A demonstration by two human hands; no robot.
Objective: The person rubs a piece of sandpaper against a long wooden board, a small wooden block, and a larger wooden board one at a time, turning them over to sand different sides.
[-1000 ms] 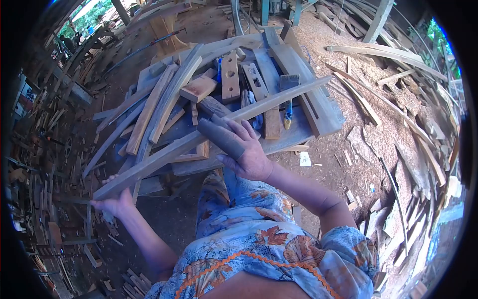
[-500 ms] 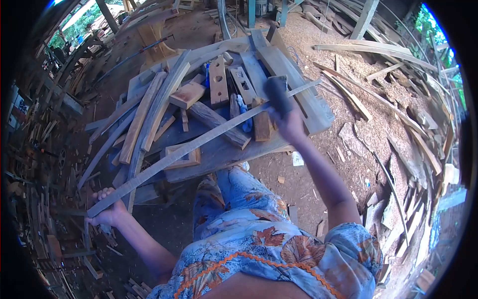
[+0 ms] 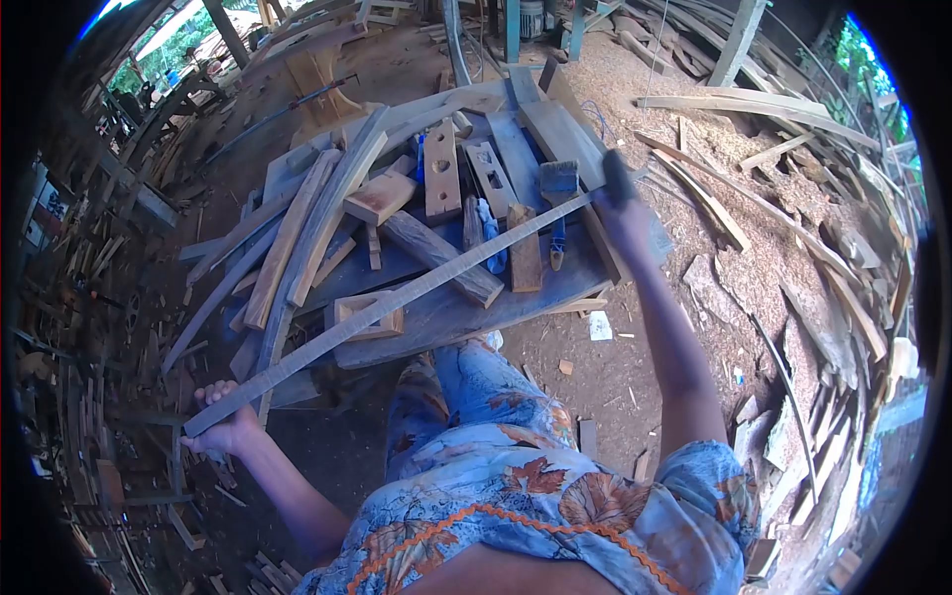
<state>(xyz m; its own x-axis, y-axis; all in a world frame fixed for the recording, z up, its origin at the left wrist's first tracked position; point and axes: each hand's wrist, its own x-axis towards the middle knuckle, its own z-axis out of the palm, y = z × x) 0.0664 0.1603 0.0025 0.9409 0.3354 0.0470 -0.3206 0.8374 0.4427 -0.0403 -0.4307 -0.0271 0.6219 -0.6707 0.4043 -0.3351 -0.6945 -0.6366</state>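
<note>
right hand (image 3: 625, 213): motion-blurred, fingers indistinct
dark object (image 3: 617, 177) at its tip: too blurred to identify
wood strip (image 3: 397, 297), near end: covered by left hand (image 3: 226, 426)
tabletop (image 3: 451, 315): largely buried under boards (image 3: 297, 228)

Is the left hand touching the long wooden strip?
Touching. The head view shows the left hand curled around the near end of the long wooden strip; the right hand grips a dark pad.

A: Count?
B: 1 long strip (image 3: 397, 297), 1 brush (image 3: 558, 188), 1 pad (image 3: 617, 178), 1 small frame (image 3: 369, 315).
A: Slotted blocks (image 3: 442, 169)?
B: 2. Hands, also 2: left hand (image 3: 226, 426), right hand (image 3: 625, 213).
</note>
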